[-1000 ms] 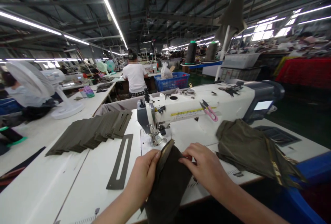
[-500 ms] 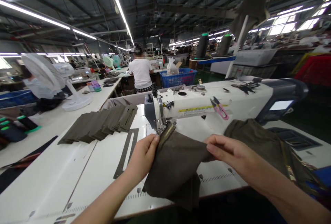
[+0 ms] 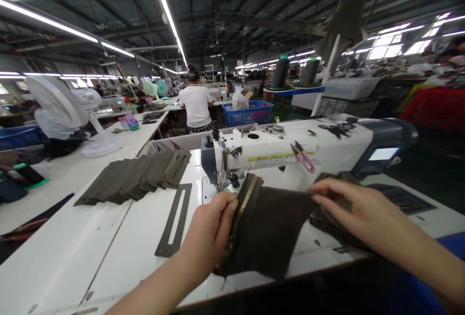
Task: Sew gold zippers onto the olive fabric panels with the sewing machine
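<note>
A dark olive fabric piece (image 3: 272,228) with a brass-toothed zipper (image 3: 249,194) is stretched between my two hands in front of the sewing machine (image 3: 290,145). My left hand (image 3: 212,223) pinches its left side beside the zipper, thumb on top. At the upper right corner my right hand (image 3: 337,201) grips the cloth between thumb and fingers. The zipper's upper end lies just right of the machine's needle area. Behind my right hand, more folded olive fabric (image 3: 323,223) rests on the table, partly covered by the hand.
Left of the machine lies a fanned stack of olive pieces (image 3: 134,177), with one slotted piece (image 3: 174,223) nearer me. Pink-handled thread snips (image 3: 303,157) sit against the machine arm. A white fan (image 3: 98,131) stands on the left table. A person in white (image 3: 196,104) sits ahead.
Both hands have shifted the zippered fabric to the right, away from the needle area. It is now spread flatter, with more of the zipper showing. The view has moved slightly.
</note>
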